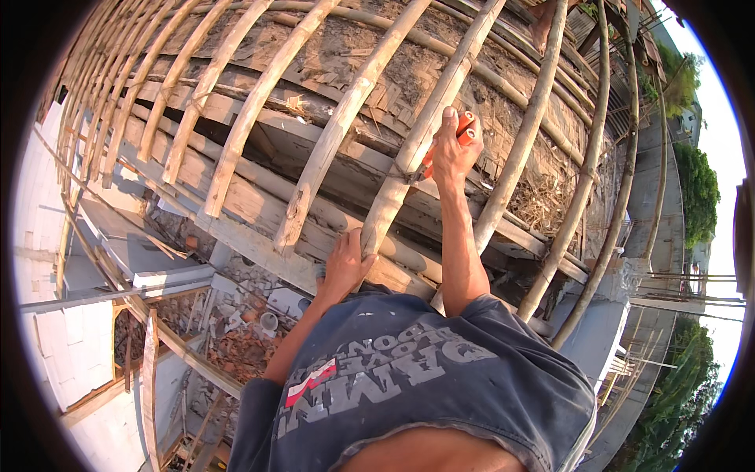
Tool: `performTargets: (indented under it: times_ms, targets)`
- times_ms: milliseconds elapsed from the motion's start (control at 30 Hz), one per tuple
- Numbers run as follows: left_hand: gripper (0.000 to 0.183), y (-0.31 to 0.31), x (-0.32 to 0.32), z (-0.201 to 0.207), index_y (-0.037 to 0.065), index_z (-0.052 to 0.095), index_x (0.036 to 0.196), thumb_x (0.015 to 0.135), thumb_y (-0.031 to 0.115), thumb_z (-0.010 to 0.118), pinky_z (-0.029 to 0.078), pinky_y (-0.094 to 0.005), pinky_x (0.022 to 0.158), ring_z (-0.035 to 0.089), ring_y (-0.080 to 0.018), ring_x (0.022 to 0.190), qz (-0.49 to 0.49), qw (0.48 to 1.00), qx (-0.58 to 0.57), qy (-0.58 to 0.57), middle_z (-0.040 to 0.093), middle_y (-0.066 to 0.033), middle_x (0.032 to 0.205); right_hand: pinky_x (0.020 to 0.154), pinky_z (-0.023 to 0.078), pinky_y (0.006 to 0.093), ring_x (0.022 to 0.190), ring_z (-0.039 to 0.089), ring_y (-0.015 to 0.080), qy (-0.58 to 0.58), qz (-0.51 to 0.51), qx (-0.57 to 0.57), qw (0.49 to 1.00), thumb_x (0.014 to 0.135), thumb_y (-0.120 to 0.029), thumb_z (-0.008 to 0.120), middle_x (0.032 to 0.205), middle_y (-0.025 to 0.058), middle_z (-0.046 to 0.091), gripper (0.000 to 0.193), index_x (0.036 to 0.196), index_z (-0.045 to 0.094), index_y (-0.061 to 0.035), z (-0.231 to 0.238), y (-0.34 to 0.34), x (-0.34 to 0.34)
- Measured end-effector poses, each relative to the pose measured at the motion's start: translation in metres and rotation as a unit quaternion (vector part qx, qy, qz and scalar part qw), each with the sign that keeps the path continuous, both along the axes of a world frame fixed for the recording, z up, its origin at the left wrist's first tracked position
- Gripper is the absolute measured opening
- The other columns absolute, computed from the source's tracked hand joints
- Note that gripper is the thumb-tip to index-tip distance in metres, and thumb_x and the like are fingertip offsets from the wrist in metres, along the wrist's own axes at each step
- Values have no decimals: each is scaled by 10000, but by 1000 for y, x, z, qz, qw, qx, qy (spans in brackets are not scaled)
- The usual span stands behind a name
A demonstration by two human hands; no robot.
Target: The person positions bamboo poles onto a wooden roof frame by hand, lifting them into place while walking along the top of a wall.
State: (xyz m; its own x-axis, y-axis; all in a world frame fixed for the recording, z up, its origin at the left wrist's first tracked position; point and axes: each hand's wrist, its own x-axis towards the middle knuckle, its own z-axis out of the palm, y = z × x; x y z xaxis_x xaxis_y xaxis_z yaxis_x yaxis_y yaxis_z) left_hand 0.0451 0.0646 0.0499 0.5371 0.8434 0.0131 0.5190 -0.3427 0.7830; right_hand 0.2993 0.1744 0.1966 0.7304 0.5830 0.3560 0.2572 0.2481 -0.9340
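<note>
Head view, looking down over a dark sleeveless shirt (409, 385) onto a lattice of split bamboo rafters.

Right hand (452, 149) raised high on an outstretched arm, clenched round an orange-handled tool (464, 126); handles poking out above the fist, working end hidden against the bamboo, kind of tool not clear. Fist pressed against the central bamboo pole (409, 157), roughly midway up its visible length.

Left hand (346, 263) lower down, fingers spread and wrapped over the foot of that same pole, just where it meets a horizontal timber beam (259, 208). Gripping the pole, holding nothing else.

More bamboo poles (330, 134) fanning out to either side, all running up and away, bent by the lens. Crosswise battens (503, 79) lashed over them higher up. Beneath the lattice, dry thatch and straw (543, 200) lying on older boards.

Far below at lower left, rubble and broken tiles (236, 338) between pale walls (71, 338). At the right edge, green trees (696, 197) and bright sky beyond a grey concrete ledge (645, 181).
</note>
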Motion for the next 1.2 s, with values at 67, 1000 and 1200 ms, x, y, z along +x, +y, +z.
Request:
performTargets:
  times_ms: [67, 1000, 1200]
  targets:
    - [668, 0, 1, 4, 18, 439, 1389, 858, 212, 795, 485, -546, 963, 545, -494, 1183, 3, 1000, -15, 1, 574, -270, 1251, 516, 416, 274, 578, 469, 76, 125, 63, 25, 990, 1038, -283, 691, 700, -18, 512, 257, 943, 566, -79, 4, 5, 18]
    - [661, -3, 0, 4, 3, 453, 1386, 869, 219, 806, 522, -499, 944, 584, -474, 1161, 9, 1000, 15, -2, 581, -263, 1263, 1137, 411, 491, 1435, 479, 372, -181, 225, 26, 957, 1074, -285, 526, 1594, 270, 420, 431, 1361, 606, 27, -13, -90, -18]
    - [659, -4, 1, -2, 16, 466, 1394, 870, 220, 808, 518, -507, 954, 580, -470, 1174, 13, 1000, 23, 2, 579, -255, 1274, 1204, 329, 501, 1527, 353, 411, -237, 234, 60, 941, 1072, -234, 542, 1651, 260, 342, 474, 1478, 543, 11, -27, -89, 8]
